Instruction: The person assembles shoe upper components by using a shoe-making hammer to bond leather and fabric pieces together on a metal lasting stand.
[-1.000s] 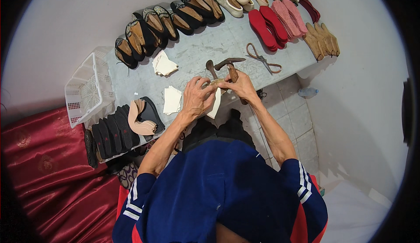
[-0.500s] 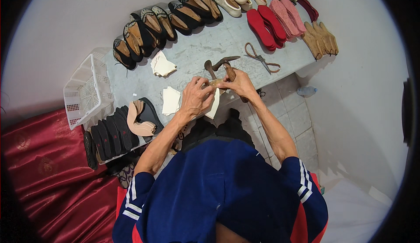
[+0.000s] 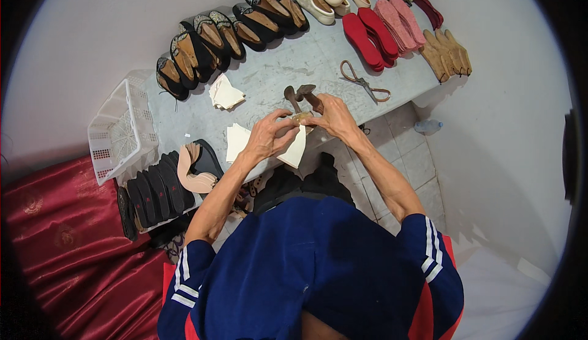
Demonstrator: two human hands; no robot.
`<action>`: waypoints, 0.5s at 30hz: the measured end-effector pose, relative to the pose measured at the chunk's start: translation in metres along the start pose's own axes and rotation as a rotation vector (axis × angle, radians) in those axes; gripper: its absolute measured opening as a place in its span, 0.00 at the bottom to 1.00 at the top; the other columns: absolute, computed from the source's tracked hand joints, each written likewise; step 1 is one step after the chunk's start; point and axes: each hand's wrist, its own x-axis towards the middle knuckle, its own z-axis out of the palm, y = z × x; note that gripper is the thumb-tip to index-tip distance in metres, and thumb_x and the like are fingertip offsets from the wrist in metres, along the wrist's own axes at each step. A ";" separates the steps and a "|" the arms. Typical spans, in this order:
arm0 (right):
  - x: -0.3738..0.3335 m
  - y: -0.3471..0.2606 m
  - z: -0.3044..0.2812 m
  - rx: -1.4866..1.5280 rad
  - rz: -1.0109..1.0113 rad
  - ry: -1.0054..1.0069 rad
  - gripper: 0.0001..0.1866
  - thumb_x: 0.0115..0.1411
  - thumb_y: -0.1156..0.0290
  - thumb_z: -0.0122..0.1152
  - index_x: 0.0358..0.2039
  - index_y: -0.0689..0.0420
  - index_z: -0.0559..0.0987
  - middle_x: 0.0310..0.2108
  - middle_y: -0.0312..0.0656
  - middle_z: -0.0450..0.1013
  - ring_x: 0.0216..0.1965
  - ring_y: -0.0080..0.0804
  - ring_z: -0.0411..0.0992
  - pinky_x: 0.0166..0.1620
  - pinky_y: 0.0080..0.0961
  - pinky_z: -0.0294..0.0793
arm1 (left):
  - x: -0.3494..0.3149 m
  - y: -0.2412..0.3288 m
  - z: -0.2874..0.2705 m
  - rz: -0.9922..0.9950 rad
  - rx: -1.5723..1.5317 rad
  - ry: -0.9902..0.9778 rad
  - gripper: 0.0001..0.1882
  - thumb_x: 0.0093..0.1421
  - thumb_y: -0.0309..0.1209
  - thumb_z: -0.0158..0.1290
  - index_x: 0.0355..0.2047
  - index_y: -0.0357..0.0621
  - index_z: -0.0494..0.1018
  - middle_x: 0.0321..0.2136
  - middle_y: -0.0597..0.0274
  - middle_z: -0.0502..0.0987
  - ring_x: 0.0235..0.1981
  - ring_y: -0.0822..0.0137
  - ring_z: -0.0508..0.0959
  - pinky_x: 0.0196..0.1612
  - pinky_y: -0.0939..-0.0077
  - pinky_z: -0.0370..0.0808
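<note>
2 bare hands close together at near edge of grey table (image 3: 294, 58). Right hand (image 3: 335, 118) wraps handle of hammer (image 3: 313, 100), head beyond fingers, near dark metal piece with rounded end (image 3: 291, 97). Right thumb at small yellowish piece (image 3: 302, 117), between hands. Left hand (image 3: 268, 134) has bent fingers by top of white sheet (image 3: 294, 149), which hangs past table edge; cannot tell whether they pinch it. Scissors (image 3: 365, 85) lie right; red insoles (image 3: 371, 38) farther back.
</note>
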 end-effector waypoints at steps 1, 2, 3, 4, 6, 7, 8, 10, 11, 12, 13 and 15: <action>-0.004 -0.005 0.000 0.037 0.055 0.039 0.31 0.53 0.50 0.82 0.32 0.68 0.79 0.29 0.55 0.79 0.32 0.48 0.80 0.39 0.41 0.78 | -0.003 0.000 0.005 0.000 0.001 0.003 0.10 0.63 0.35 0.66 0.42 0.47 0.86 0.51 0.55 0.82 0.49 0.50 0.84 0.49 0.58 0.82; -0.007 -0.009 0.001 0.075 0.106 0.075 0.31 0.56 0.48 0.80 0.32 0.68 0.79 0.30 0.56 0.80 0.34 0.49 0.81 0.39 0.41 0.77 | -0.006 0.001 0.014 0.014 0.041 0.116 0.09 0.63 0.35 0.66 0.41 0.47 0.85 0.51 0.54 0.82 0.48 0.49 0.85 0.49 0.58 0.82; -0.013 -0.010 0.004 0.192 0.175 0.114 0.31 0.66 0.45 0.69 0.39 0.69 0.79 0.32 0.58 0.80 0.37 0.54 0.81 0.41 0.44 0.77 | -0.008 0.005 0.021 0.025 0.080 0.225 0.09 0.63 0.35 0.66 0.40 0.46 0.85 0.51 0.54 0.82 0.47 0.49 0.85 0.49 0.58 0.82; -0.022 -0.011 0.005 0.193 0.172 0.108 0.31 0.66 0.45 0.69 0.39 0.69 0.79 0.32 0.58 0.80 0.37 0.54 0.81 0.41 0.44 0.77 | -0.008 0.010 0.028 0.019 0.083 0.229 0.09 0.63 0.35 0.66 0.40 0.46 0.85 0.51 0.54 0.82 0.47 0.49 0.85 0.49 0.58 0.82; -0.048 -0.023 0.002 0.400 0.176 0.250 0.30 0.74 0.46 0.58 0.49 0.67 0.77 0.33 0.58 0.79 0.37 0.61 0.80 0.42 0.46 0.77 | -0.010 0.023 0.041 -0.106 0.109 0.342 0.09 0.62 0.34 0.66 0.39 0.44 0.85 0.51 0.53 0.83 0.47 0.49 0.85 0.49 0.59 0.82; -0.058 -0.019 0.007 0.389 0.191 0.209 0.27 0.77 0.49 0.51 0.57 0.63 0.74 0.33 0.61 0.80 0.39 0.67 0.80 0.44 0.50 0.77 | -0.013 0.025 0.046 -0.133 0.105 0.367 0.09 0.62 0.33 0.65 0.41 0.44 0.84 0.50 0.53 0.83 0.46 0.49 0.85 0.48 0.59 0.82; -0.065 -0.022 0.008 0.388 0.196 0.205 0.27 0.77 0.49 0.51 0.57 0.63 0.74 0.33 0.61 0.80 0.39 0.67 0.80 0.44 0.50 0.77 | -0.013 0.027 0.048 -0.138 0.102 0.365 0.09 0.62 0.33 0.65 0.41 0.44 0.84 0.50 0.53 0.83 0.46 0.49 0.85 0.48 0.59 0.82; -0.074 -0.030 0.009 0.250 0.133 0.202 0.24 0.78 0.51 0.49 0.57 0.62 0.73 0.34 0.66 0.79 0.40 0.71 0.79 0.44 0.54 0.77 | -0.014 0.031 0.050 -0.138 0.124 0.420 0.09 0.63 0.32 0.65 0.42 0.44 0.84 0.48 0.53 0.83 0.46 0.49 0.84 0.47 0.59 0.82; -0.073 -0.027 0.013 0.145 0.128 0.177 0.22 0.78 0.54 0.48 0.57 0.60 0.72 0.34 0.67 0.79 0.39 0.72 0.79 0.41 0.57 0.77 | -0.014 0.032 0.049 -0.141 0.123 0.419 0.09 0.63 0.32 0.65 0.42 0.44 0.84 0.48 0.53 0.83 0.46 0.49 0.84 0.47 0.59 0.82; -0.074 -0.025 0.016 0.144 0.129 0.175 0.22 0.78 0.54 0.48 0.57 0.60 0.72 0.34 0.67 0.79 0.39 0.72 0.79 0.41 0.57 0.77 | -0.012 0.032 0.047 -0.129 0.142 0.393 0.10 0.63 0.32 0.64 0.43 0.44 0.84 0.48 0.53 0.83 0.45 0.49 0.84 0.47 0.59 0.82; -0.076 -0.025 0.019 0.151 0.087 0.236 0.21 0.78 0.54 0.49 0.58 0.60 0.72 0.33 0.66 0.79 0.37 0.71 0.79 0.39 0.57 0.77 | -0.011 0.032 0.046 -0.116 0.161 0.367 0.10 0.63 0.31 0.64 0.44 0.44 0.84 0.47 0.53 0.83 0.45 0.49 0.84 0.47 0.59 0.82; -0.076 -0.026 0.023 0.160 0.042 0.294 0.21 0.78 0.55 0.50 0.58 0.59 0.72 0.32 0.65 0.80 0.35 0.70 0.80 0.36 0.57 0.78 | -0.010 0.030 0.044 -0.108 0.168 0.357 0.10 0.63 0.31 0.64 0.44 0.45 0.84 0.48 0.53 0.83 0.46 0.49 0.84 0.47 0.59 0.82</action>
